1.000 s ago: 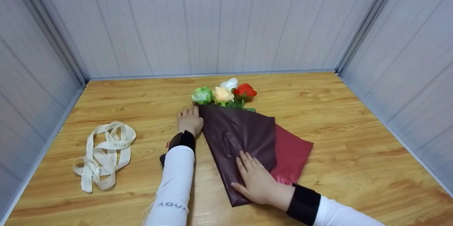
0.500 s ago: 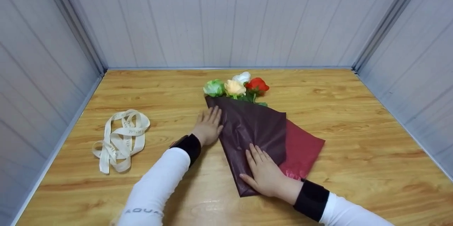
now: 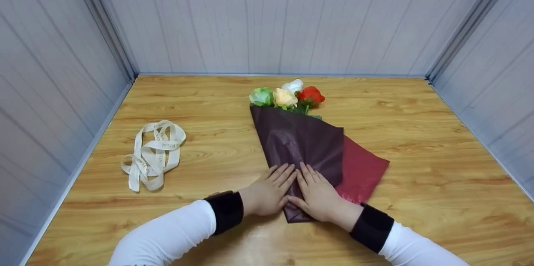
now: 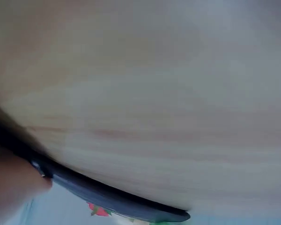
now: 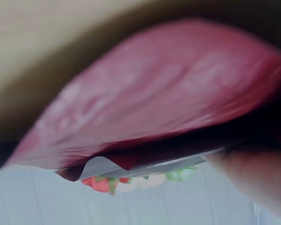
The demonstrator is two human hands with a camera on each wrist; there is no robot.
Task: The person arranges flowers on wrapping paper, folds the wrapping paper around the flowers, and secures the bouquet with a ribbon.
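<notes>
"Dark wrapping paper (image 3: 306, 136): where is it in the head view?"

"On the worktop (image 3: 425, 128), right of centre, narrow end near. Four flowers show past its far edge: green flower (image 3: 261, 96) on the left, then peach flower (image 3: 285, 98), white flower (image 3: 293, 85) farthest, red flower (image 3: 311, 95) on the right. Red paper (image 3: 363, 166) spreads beyond its right edge."

"And the fingers?"

"Straight on both hands. Left hand (image 3: 272, 190) and right hand (image 3: 318, 194) rest side by side on the near part. Ribbon (image 3: 155, 145) lies looped, well apart, on the left."

"Left wrist view?"

"Mostly blurred worktop, a dark edge, bits of flowers past it. I can't tell the fingers' state there."

"Right wrist?"

"Red paper bulging close up, the flowers beyond; again, I can't tell about the fingers."
</notes>
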